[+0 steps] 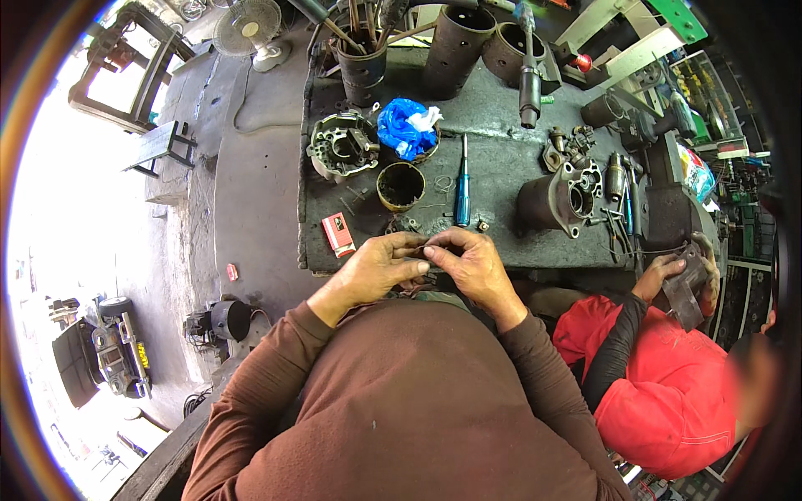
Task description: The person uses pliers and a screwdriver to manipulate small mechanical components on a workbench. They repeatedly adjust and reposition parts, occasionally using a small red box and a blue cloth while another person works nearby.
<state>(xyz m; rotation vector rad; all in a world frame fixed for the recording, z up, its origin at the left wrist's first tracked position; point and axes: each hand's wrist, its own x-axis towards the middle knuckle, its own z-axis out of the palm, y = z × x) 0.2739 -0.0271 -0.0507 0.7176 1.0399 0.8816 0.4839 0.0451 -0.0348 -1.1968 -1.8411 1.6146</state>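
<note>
My left hand and my right hand meet over the near edge of the workbench, fingertips almost touching. Both are closed in a pinch around something small and dark, too small to name. Just beyond them lie some small metal parts, partly hidden by my fingers. A screwdriver with a blue handle points away from me. Left of it stands an open round can with dark grease-like stuff inside. A red and white small box rests near my left hand.
A cast metal housing and a blue plastic bag sit farther back. Another flanged housing stands at right. Tall metal cylinders line the far side. A co-worker in red holds a clear plastic-like piece at my right.
</note>
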